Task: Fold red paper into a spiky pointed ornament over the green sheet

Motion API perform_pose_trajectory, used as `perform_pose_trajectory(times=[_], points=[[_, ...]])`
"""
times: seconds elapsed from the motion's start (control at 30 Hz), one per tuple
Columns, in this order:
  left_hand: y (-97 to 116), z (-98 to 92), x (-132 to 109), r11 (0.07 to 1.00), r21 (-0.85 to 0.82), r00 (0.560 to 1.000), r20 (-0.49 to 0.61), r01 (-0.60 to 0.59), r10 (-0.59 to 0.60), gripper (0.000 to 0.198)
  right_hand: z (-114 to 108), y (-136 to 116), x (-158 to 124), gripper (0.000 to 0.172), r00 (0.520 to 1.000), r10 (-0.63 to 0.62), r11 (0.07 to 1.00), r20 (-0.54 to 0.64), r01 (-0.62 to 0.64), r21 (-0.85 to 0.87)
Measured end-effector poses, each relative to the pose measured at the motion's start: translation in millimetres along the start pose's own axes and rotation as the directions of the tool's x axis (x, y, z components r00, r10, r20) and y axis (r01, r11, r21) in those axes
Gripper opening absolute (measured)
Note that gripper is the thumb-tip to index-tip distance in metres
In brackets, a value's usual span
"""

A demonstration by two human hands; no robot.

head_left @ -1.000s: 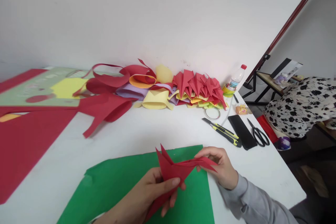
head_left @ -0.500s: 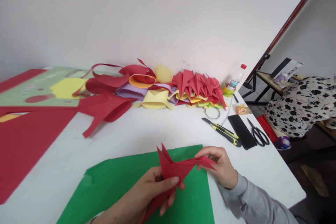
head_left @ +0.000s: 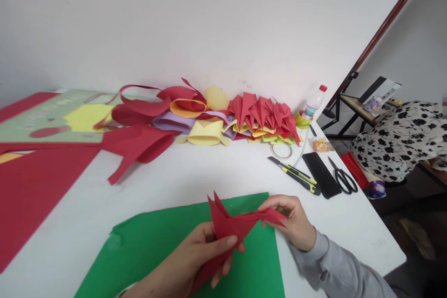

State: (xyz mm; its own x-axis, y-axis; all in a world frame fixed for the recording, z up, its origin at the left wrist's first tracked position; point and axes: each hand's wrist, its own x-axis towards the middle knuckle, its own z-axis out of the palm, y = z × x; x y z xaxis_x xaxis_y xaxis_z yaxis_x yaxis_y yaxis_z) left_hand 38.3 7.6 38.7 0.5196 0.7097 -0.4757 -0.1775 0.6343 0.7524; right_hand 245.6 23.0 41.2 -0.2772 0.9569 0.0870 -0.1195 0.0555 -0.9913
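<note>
A folded red paper figure with pointed flaps is held between both hands above a green paper sheet. My left hand grips its body, the thumb pressed flat on the front and the fingers behind. At the figure's right end, my right hand pinches a narrow pointed strip between thumb and fingers. Two sharp points stand up at the figure's upper left. Part of its lower edge is hidden behind the left hand.
Folded red paper pieces and curled paper shapes lie along the wall. On the right are a bottle, tape roll, utility knife, black phone-like slab and scissors. A person in patterned clothing is beyond the table.
Both hands keep the same hold on the red paper figure. The view has shifted very slightly; nothing else visibly differs.
</note>
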Motion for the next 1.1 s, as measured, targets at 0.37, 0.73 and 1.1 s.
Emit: perform_pose_trajectory(times=[0.37, 0.73, 1.1], points=[[6, 3.9, -4, 0.995, -0.047, 0.995, -0.037, 0.088, -0.09, 0.04, 0, -4, -3, 0.017, 0.997, -0.056, 0.998, 0.051, 0.057, -0.022], [2, 1.9, 0, 0.999, 0.018, 0.997, -0.077, 0.033, -0.032, 0.041, -3, -2, -3, 0.032, 0.998, -0.058, 0.998, 0.013, 0.058, 0.028], [-5, -9.8, -8, 0.62, 0.636, 0.832, 0.065, -0.46, 0.551, 0.018, 7, -8, -5, 0.029, 0.966, -0.26, 0.921, -0.013, 0.244, -0.305]])
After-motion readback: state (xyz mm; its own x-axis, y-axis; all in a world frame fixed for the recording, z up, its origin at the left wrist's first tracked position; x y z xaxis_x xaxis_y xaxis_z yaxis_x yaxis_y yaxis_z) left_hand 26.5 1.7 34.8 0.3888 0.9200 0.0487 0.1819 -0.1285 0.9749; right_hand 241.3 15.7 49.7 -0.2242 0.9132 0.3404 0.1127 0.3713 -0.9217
